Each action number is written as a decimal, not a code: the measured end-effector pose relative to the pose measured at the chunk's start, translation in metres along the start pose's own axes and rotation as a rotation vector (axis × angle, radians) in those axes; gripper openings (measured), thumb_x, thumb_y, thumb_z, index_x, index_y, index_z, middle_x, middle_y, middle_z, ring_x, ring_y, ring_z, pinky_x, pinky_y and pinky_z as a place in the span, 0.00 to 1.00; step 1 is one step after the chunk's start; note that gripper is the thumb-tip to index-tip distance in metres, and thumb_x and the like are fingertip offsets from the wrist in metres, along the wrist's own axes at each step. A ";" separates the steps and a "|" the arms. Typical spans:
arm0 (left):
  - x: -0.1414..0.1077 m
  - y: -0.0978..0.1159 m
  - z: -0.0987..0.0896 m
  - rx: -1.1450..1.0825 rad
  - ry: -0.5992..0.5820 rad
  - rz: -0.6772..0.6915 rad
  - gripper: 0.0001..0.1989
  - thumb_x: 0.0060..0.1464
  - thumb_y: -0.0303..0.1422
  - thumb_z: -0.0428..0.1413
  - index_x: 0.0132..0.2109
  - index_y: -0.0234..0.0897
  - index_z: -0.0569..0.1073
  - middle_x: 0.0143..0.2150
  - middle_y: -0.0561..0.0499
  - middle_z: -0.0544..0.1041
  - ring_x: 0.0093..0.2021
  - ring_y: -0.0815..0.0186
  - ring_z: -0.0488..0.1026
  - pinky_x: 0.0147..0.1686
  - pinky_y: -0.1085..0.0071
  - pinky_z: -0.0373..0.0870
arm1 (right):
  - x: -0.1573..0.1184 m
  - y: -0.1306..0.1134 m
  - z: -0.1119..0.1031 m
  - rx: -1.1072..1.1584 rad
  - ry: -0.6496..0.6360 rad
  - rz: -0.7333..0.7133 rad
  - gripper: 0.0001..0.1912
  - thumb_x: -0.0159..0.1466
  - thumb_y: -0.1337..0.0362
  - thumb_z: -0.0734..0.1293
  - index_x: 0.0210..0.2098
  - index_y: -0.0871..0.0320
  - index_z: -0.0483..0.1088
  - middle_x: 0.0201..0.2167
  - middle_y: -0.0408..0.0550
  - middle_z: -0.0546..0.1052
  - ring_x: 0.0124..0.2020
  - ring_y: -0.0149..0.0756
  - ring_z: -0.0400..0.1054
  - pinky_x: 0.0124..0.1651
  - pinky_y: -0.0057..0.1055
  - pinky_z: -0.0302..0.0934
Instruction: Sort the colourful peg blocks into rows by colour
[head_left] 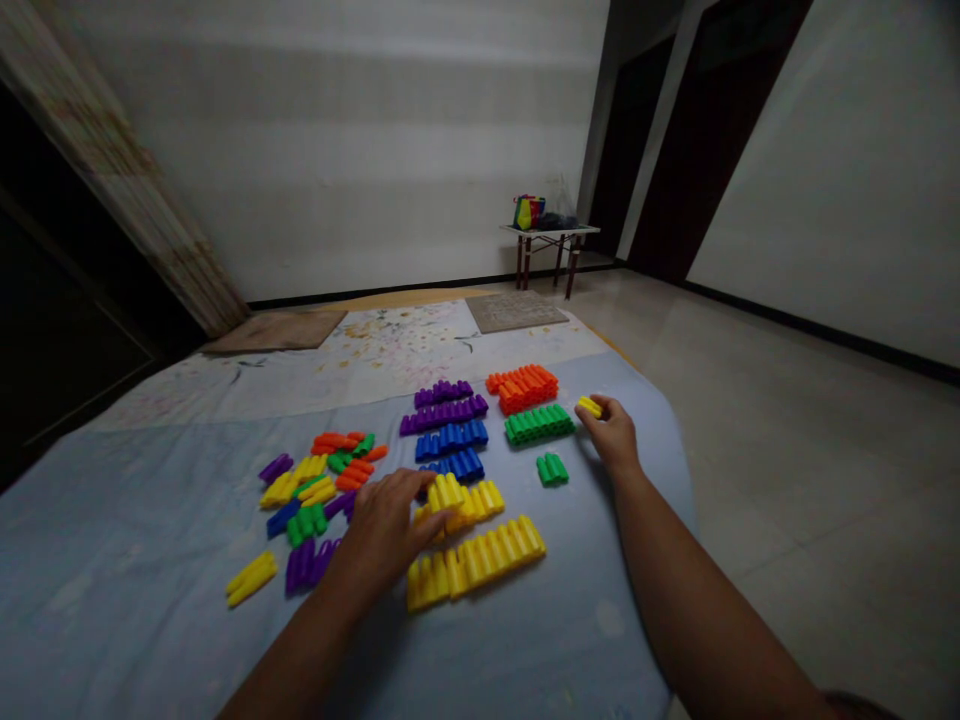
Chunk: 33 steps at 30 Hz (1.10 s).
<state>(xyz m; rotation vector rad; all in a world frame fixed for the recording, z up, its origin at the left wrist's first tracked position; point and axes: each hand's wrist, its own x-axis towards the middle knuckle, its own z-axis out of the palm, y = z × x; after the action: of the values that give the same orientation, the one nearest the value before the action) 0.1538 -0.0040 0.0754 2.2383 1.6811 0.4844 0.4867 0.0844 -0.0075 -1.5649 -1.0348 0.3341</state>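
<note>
My left hand [390,525] is closed around a yellow ribbed plastic piece [447,491], which it holds at a yellow row [486,500]. Whether the piece touches that row I cannot tell. Nearer me lies a longer yellow row [495,557] of side-by-side tubes. Over on the right, my right hand [613,432] pinches a small yellow plastic piece [590,406] between thumb and fingers. Close beside it are a green row [538,424] and a short green piece [552,469]. Blue rows [451,438] and purple rows [444,413] lie beyond my left hand.
Orange pieces [525,387] are stacked at the back right. A loose mixed pile [307,490] of coloured pieces lies on the left, with a yellow piece [251,578] apart from it. The blue cloth [150,560] ends at the right edge. A small table [551,232] stands farther back.
</note>
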 end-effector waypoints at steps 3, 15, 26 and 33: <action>-0.001 -0.018 -0.003 0.041 0.024 -0.018 0.21 0.46 0.45 0.55 0.46 0.40 0.71 0.45 0.47 0.75 0.46 0.57 0.70 0.49 0.58 0.61 | 0.000 0.000 0.000 0.005 -0.001 0.009 0.25 0.49 0.51 0.67 0.42 0.60 0.70 0.37 0.51 0.75 0.37 0.39 0.69 0.44 0.38 0.63; -0.010 -0.030 -0.005 0.044 -0.131 -0.066 0.21 0.45 0.45 0.56 0.46 0.42 0.72 0.47 0.47 0.74 0.50 0.55 0.67 0.53 0.57 0.57 | 0.000 -0.003 -0.001 0.015 -0.022 0.042 0.26 0.49 0.52 0.68 0.42 0.61 0.69 0.37 0.53 0.75 0.37 0.39 0.69 0.44 0.38 0.64; -0.008 -0.029 0.008 -0.006 -0.180 -0.054 0.23 0.45 0.43 0.56 0.49 0.42 0.70 0.48 0.46 0.73 0.51 0.55 0.66 0.52 0.58 0.57 | 0.001 0.002 0.000 0.013 -0.028 0.054 0.26 0.48 0.51 0.68 0.43 0.60 0.69 0.39 0.53 0.75 0.37 0.40 0.69 0.45 0.39 0.63; -0.017 -0.041 0.000 -0.127 -0.065 -0.130 0.31 0.44 0.46 0.56 0.55 0.41 0.65 0.47 0.46 0.73 0.48 0.57 0.68 0.50 0.59 0.61 | 0.001 0.004 -0.001 0.022 -0.012 0.025 0.27 0.48 0.50 0.68 0.43 0.60 0.69 0.37 0.52 0.75 0.37 0.39 0.69 0.45 0.40 0.62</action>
<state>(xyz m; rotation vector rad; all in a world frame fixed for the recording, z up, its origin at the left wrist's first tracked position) 0.1147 -0.0090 0.0560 2.0197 1.6994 0.4678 0.4895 0.0848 -0.0103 -1.5590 -1.0186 0.3717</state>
